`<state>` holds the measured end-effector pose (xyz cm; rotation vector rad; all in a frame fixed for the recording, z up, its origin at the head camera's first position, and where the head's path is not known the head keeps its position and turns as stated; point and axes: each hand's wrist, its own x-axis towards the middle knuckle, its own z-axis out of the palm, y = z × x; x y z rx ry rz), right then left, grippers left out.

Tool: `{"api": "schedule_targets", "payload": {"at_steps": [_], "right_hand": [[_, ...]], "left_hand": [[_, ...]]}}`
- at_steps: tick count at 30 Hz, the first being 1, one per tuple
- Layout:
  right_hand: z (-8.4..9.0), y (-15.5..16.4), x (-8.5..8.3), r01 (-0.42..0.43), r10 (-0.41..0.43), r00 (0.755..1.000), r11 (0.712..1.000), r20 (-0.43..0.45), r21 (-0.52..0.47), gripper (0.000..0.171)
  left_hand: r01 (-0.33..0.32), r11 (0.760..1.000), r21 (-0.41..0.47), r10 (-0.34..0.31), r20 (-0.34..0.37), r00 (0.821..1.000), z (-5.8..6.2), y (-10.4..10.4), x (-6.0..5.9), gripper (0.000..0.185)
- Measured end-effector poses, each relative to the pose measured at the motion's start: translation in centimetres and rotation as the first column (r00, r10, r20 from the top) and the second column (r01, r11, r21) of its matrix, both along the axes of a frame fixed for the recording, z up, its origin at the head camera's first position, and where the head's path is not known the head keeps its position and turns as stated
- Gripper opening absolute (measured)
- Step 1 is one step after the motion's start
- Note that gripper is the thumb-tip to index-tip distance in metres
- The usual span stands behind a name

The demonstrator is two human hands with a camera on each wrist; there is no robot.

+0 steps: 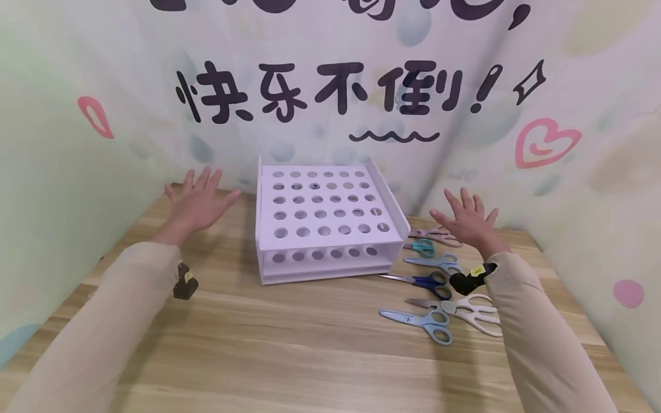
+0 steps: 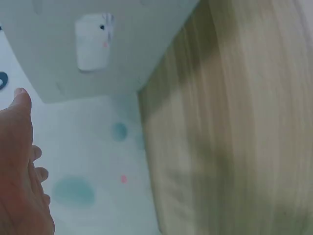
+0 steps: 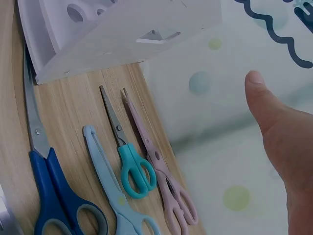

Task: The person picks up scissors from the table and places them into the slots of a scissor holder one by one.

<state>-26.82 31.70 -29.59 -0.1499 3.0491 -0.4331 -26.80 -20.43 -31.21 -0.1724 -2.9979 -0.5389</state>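
Observation:
A white rack [image 1: 325, 221] with rows of round holes stands at the middle back of the wooden table [image 1: 289, 338]. My left hand [image 1: 198, 198] hovers left of it, fingers spread, holding nothing. My right hand [image 1: 467, 221] hovers on the rack's right side, fingers also spread and empty. Below the right hand lie several scissors: a pink pair [image 3: 164, 171], a teal pair [image 3: 132, 161], a light blue pair [image 3: 112, 191] and a dark blue pair [image 3: 51, 181]. Nearer me lie a white pair [image 1: 472, 310] and another light blue pair [image 1: 426, 322]. The rack's corner [image 3: 112, 34] shows in the right wrist view.
A printed backdrop [image 1: 330, 86] with black characters and a pink heart closes in the table at the back and both sides. Bare wood [image 2: 234, 127] stretches between me and the rack. Small black devices sit on both wrists.

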Motion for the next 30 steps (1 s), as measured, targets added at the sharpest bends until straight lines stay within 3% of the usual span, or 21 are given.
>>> {"api": "schedule_targets", "payload": {"at_steps": [3,5,8,11,19,26,30], "right_hand": [[0.2,0.2,0.3,-0.015,0.015,1.0,1.0,-0.01,-0.008,0.08],[0.4,0.3,0.5,-0.038,0.038,0.999,0.999,-0.014,-0.013,0.079],[0.8,0.3,0.9,-0.086,0.086,0.996,0.995,-0.012,-0.045,0.076],[1.1,0.2,1.5,-0.138,0.138,0.99,0.986,-0.009,-0.089,0.071],[2.1,-0.2,3.2,-0.178,0.18,0.984,0.972,-0.004,-0.151,0.062],[2.2,-0.6,4.8,-0.216,0.209,0.976,0.96,-0.054,-0.177,0.05],[1.7,-0.7,5.8,-0.226,0.218,0.974,0.961,-0.064,-0.163,0.048]], "left_hand": [[0.049,0.996,0.074,-0.045,-0.052,0.998,0.5,0.6,0.2,0.082],[0.102,0.979,0.177,-0.088,-0.087,0.992,0.7,1.2,0.5,0.076],[0.156,0.924,0.349,-0.124,-0.112,0.986,0.9,2.2,0.9,0.067],[0.168,0.868,0.468,-0.13,-0.113,0.985,0.8,3.2,1.1,0.061],[0.133,0.777,0.615,-0.132,-0.048,0.99,0.6,4.6,1.4,0.053],[0.081,0.736,0.672,-0.111,0.002,0.994,0.6,4.8,1.6,0.054],[0.035,0.68,0.733,-0.095,0.041,0.995,0.5,5.1,1.6,0.053]]}}
